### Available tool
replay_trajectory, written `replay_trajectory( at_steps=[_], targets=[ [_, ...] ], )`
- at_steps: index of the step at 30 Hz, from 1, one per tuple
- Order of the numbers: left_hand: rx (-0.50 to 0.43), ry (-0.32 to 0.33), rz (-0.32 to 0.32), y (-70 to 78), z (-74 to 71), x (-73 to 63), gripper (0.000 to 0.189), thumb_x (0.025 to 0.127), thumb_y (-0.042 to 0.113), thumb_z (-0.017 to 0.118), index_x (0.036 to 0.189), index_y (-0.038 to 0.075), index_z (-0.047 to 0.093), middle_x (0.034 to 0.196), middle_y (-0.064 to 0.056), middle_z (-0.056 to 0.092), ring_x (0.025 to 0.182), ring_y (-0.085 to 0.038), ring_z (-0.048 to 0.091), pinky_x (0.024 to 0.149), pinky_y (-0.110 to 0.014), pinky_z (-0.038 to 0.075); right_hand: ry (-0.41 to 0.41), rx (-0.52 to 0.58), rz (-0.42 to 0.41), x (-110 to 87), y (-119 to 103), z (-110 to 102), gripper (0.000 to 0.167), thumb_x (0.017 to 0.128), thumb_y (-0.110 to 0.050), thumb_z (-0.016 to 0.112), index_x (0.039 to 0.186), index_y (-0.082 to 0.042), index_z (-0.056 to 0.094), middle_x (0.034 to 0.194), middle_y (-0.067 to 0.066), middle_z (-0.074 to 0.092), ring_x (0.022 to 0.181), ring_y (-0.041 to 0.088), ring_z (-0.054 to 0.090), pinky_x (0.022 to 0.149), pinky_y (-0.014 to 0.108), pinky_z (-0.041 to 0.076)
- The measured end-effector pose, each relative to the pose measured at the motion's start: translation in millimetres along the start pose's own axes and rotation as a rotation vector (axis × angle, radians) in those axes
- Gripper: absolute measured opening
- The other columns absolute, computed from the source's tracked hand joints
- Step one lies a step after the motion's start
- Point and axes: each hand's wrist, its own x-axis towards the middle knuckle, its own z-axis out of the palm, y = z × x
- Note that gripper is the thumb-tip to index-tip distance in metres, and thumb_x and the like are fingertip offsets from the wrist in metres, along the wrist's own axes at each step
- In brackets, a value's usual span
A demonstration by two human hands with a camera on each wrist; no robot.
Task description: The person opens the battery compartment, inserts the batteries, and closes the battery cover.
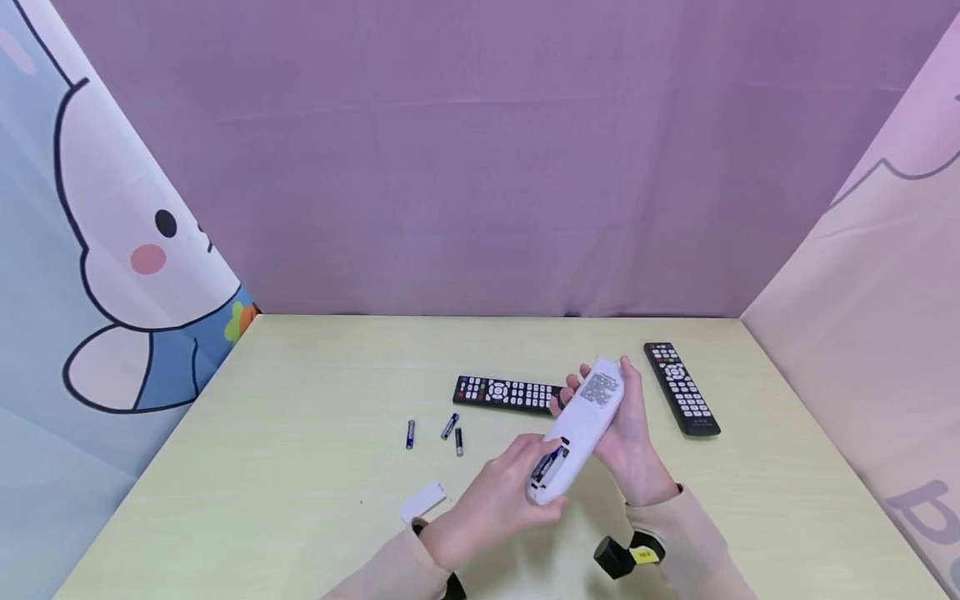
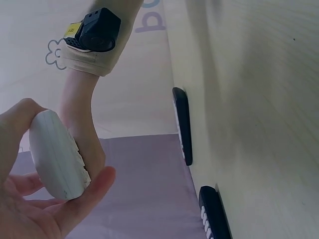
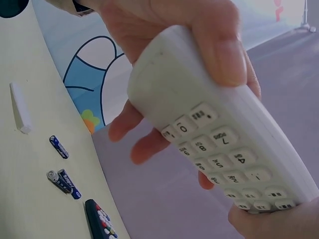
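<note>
A white remote control (image 1: pixel 588 417) is held above the table, tilted, its back with a printed label toward the head camera. Its battery compartment (image 1: pixel 550 468) is uncovered, and a dark battery shows inside. My left hand (image 1: pixel 498 496) grips the lower end, with the thumb at the compartment's edge. The upper part lies in my right hand (image 1: pixel 630 429), the thumb along one side and fingers round the other. In the right wrist view the keypad (image 3: pixel 219 149) faces the camera. Left of the hands, a white battery cover (image 1: pixel 423 502) lies on the table.
Several loose items lie beyond the left hand: a battery (image 1: pixel 410 434) on its own and two more batteries (image 1: pixel 454 433) close together. One black remote (image 1: pixel 502 393) lies behind the hands, another black remote (image 1: pixel 681 389) to the right. Fabric panels (image 1: pixel 480 208) enclose the table.
</note>
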Motion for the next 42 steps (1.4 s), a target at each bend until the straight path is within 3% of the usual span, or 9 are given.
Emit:
replay_trajectory(
  at_steps=[10,24,29,35,42],
  targets=[
    [-0.007,-0.044,-0.026,-0.2,-2.8,-3.1,0.057,0.078,0.027,0.066,0.126,0.005,0.045,0.121,-0.011,0.049,0.079,-0.011,0.058,0.067,-0.008,0.043,0.018,-0.010,-0.014,0.5,0.4,-1.6,0.051,0.082,-0.057,0.046,0.105,-0.012,0.037,0.087,0.006,0.049,0.078,0.018,0.050,0.087,0.036,0.040],
    [0.071,-0.276,-0.052,-2.7,-22.2,-2.7,0.064,0.082,0.043,0.057,0.134,0.012,0.037,0.122,-0.004,0.048,0.091,-0.011,0.056,0.074,-0.017,0.047,-0.017,-0.028,0.009,-0.8,0.5,-3.1,0.049,0.083,-0.056,0.046,0.105,-0.012,0.039,0.088,0.006,0.051,0.079,0.018,0.052,0.087,0.036,0.040],
    [0.031,-0.331,-0.088,-6.2,-28.8,-2.4,0.062,0.082,0.043,0.056,0.135,0.016,0.036,0.119,-0.001,0.051,0.093,-0.007,0.054,0.078,-0.020,0.046,-0.030,-0.037,0.014,-1.2,-0.3,-4.0,0.050,0.083,-0.056,0.046,0.107,-0.012,0.038,0.089,0.006,0.051,0.080,0.018,0.052,0.089,0.036,0.039],
    [0.002,-0.357,-0.127,-14.6,-40.1,-4.6,0.054,0.084,0.036,0.057,0.132,0.017,0.040,0.115,0.000,0.055,0.087,-0.006,0.055,0.070,-0.017,0.046,-0.052,-0.028,0.019,-2.6,-2.9,-6.8,0.052,0.084,-0.055,0.045,0.111,-0.012,0.036,0.090,0.006,0.049,0.080,0.018,0.052,0.091,0.036,0.037],
    [0.037,-0.367,-0.145,-30.2,-54.4,-8.2,0.041,0.085,0.032,0.057,0.122,0.015,0.051,0.109,-0.001,0.058,0.086,-0.007,0.055,0.072,-0.020,0.046,-0.003,-0.018,0.012,-2.8,-5.1,-7.4,0.051,0.083,-0.055,0.046,0.110,-0.012,0.037,0.090,0.006,0.049,0.079,0.019,0.051,0.089,0.036,0.038]
  ],
)
